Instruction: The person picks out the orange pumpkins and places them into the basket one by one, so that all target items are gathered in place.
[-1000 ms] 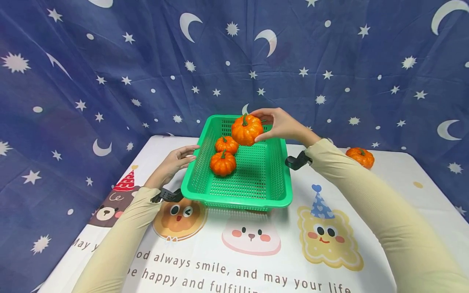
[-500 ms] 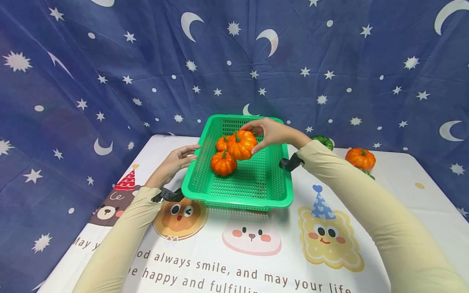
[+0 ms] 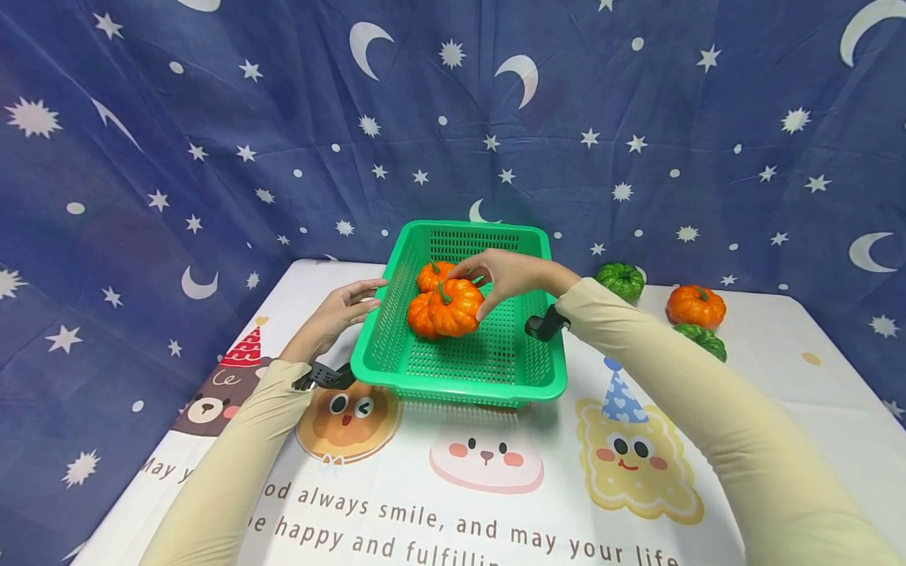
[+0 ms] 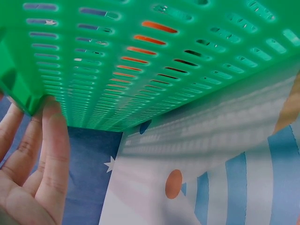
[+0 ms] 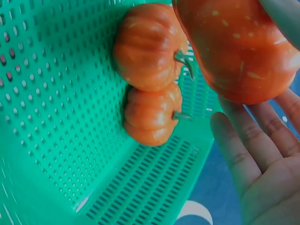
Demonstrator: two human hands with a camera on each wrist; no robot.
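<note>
My right hand (image 3: 515,275) holds an orange pumpkin (image 3: 458,310) with a green stem between thumb and fingers, inside the green plastic basket (image 3: 460,391). Two smaller orange pumpkins lie along the basket's left side: a rear pumpkin (image 3: 432,275) and a front pumpkin (image 3: 421,317), the latter partly covered by the held one. Both show whole in the right wrist view, where the held pumpkin (image 5: 239,51) fills the upper right. My left hand (image 3: 336,318) touches the basket's left rim with fairly straight fingers; in the left wrist view its fingers (image 4: 55,154) lie against the rim from outside.
Right of the basket, a green pumpkin (image 3: 620,281), an orange pumpkin (image 3: 697,306) and another green one (image 3: 702,340) sit on the printed white tablecloth (image 3: 559,472). A blue curtain (image 3: 439,102) with moons and stars hangs behind the table.
My right hand has lowered the pumpkin leftward and toward me, down beside the front pumpkin. The moving forearm has uncovered the green pumpkins at right. My left hand stays at the rim.
</note>
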